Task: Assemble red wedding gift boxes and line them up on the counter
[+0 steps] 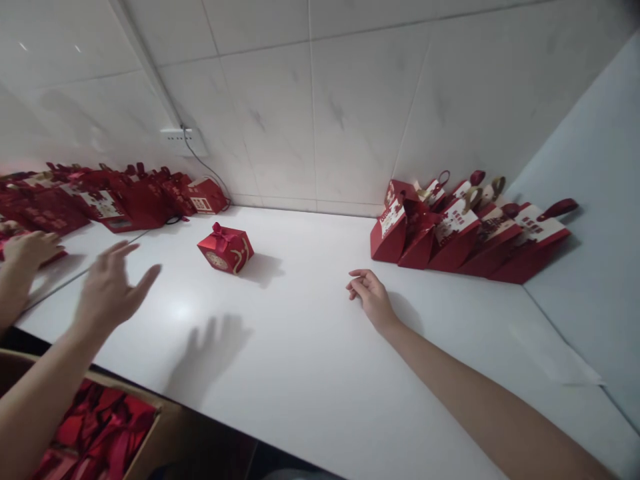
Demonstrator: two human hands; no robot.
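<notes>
My left hand is raised over the left part of the white table, fingers and thumb spread, holding nothing. A small red gift box with a red ribbon bow and gold decoration stands on the table, to the right of that hand and apart from it. My right hand is low over the table near its middle, with loosely bent fingers, some of them apart, and nothing visible in them. Just beyond it stands a row of red gift boxes with white labels and ribbon loops.
More red gift boxes crowd the back left by the tiled wall. Another person's hand works at the far left. Below the table edge, a cardboard carton holds red ribboned pieces. A cable hangs from a socket.
</notes>
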